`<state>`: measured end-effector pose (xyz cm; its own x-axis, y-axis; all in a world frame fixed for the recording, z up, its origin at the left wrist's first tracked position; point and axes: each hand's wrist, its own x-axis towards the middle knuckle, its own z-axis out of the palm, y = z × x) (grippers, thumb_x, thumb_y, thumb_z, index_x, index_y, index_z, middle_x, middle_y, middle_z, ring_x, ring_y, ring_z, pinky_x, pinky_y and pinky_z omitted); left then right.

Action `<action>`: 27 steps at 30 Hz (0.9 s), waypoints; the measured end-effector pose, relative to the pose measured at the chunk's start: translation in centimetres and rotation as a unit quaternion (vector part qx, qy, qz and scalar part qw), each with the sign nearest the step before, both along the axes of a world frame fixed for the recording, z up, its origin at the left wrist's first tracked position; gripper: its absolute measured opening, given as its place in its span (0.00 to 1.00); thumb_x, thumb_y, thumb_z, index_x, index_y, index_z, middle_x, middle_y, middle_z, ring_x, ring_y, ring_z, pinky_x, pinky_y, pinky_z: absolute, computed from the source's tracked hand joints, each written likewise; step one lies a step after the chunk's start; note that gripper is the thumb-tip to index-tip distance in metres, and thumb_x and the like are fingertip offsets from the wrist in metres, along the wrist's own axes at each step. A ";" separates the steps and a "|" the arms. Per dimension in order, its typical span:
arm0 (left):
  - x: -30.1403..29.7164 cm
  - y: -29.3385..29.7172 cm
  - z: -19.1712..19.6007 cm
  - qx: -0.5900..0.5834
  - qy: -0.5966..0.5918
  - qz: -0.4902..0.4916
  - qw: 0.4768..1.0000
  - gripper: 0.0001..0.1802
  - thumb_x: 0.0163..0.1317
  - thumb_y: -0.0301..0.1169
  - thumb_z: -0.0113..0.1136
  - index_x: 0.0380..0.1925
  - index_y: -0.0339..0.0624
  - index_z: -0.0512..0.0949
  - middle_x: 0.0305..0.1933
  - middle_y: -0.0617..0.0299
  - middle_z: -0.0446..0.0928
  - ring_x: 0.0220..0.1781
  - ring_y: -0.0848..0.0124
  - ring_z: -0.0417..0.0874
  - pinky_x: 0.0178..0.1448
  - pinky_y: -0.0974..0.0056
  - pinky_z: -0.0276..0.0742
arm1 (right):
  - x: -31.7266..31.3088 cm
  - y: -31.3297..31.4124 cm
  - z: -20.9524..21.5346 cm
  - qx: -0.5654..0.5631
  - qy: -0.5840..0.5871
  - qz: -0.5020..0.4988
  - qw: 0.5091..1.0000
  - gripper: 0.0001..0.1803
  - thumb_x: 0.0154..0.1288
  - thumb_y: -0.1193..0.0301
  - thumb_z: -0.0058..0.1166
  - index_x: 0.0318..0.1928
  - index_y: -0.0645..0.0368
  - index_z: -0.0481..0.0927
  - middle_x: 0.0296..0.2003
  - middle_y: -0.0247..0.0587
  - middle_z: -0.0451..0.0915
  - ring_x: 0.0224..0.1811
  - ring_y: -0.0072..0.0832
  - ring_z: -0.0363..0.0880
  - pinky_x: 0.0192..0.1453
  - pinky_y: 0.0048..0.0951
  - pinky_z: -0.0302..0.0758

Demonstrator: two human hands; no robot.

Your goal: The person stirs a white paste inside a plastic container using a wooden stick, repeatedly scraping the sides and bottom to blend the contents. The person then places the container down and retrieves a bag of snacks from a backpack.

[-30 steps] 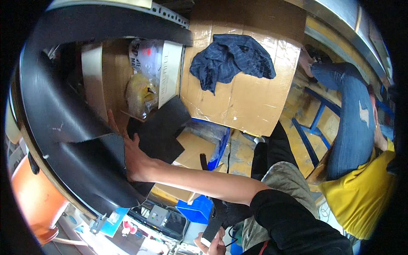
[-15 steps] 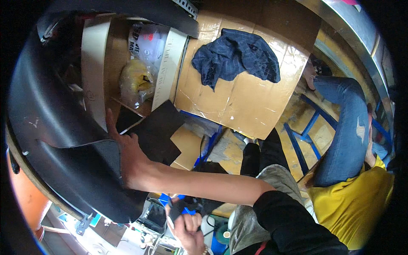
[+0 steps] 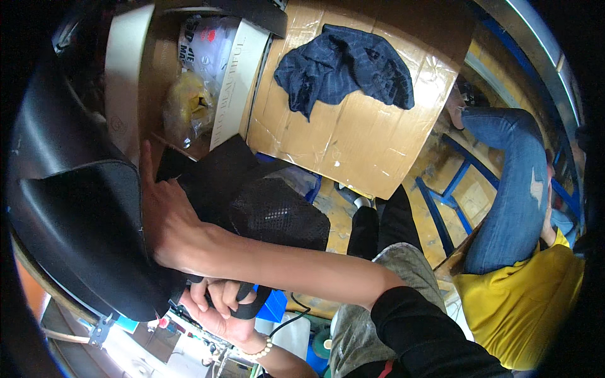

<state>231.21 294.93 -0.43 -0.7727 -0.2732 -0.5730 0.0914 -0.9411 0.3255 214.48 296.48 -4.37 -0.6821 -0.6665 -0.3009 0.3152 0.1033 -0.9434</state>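
A large smooth black sheet of leather-like material (image 3: pixel 75 208) curves down the left side. My right hand (image 3: pixel 176 227) closes at its free edge, index finger stretched along it and the other fingers partly hidden. Below my right forearm, my left hand (image 3: pixel 220 305), with a pale bead bracelet, is closed. A black strap-like loop (image 3: pixel 252 303) passes around its fingers; where it leads is hidden. Beside my right hand hang a flat black panel (image 3: pixel 217 179) and a black mesh piece (image 3: pixel 280 217).
An open carton (image 3: pixel 236 82) holds plastic-wrapped items (image 3: pixel 195 94). A dark blue cloth (image 3: pixel 346 69) lies on a taped cardboard surface (image 3: pixel 353 142). On the right a person in yellow (image 3: pixel 523 302) and ripped jeans sits near a blue metal frame (image 3: pixel 450 195).
My right hand and the sheet's edge have shifted left. My left hand has moved up and left, close beneath my right forearm. More of the black mesh piece shows. The view has shifted slightly.
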 end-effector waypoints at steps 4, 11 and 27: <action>0.1 -0.6 0.1 0.036 0.053 0.039 0.997 0.24 0.71 0.36 0.58 0.15 0.52 0.64 0.16 0.71 0.58 0.17 0.79 0.53 0.27 0.70 0.49 | 0.0 1.6 -2.3 -0.085 0.014 0.019 0.996 0.36 0.65 0.71 0.55 0.72 0.66 0.61 0.70 0.89 0.48 0.50 0.60 0.84 0.58 0.52 0.81; -0.5 0.0 0.5 0.048 0.018 0.143 0.988 0.17 0.70 0.24 0.57 0.22 0.55 0.67 0.19 0.78 0.58 0.21 0.85 0.58 0.31 0.74 0.58 | 0.2 3.6 -9.4 -0.155 0.042 -0.037 0.986 0.25 0.70 0.65 0.53 0.61 0.64 0.64 0.52 0.68 0.76 0.54 0.62 0.79 0.58 0.53 0.76; -1.4 -2.0 -1.0 -0.037 -0.008 -0.084 0.996 0.15 0.60 0.33 0.68 0.41 0.39 0.76 0.17 0.70 0.60 0.25 0.78 0.58 0.38 0.71 0.57 | -0.2 -2.6 0.7 -0.157 -0.030 -0.188 0.969 0.43 0.68 0.79 0.43 0.80 0.59 0.41 0.71 0.71 0.58 0.64 0.55 0.75 0.70 0.48 0.72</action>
<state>229.80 292.96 -1.47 -0.8021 -0.1826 -0.5686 -0.0717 -0.9158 0.3952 214.33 293.84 -3.62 -0.8824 -0.4387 -0.1700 0.3299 -0.3193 -0.8884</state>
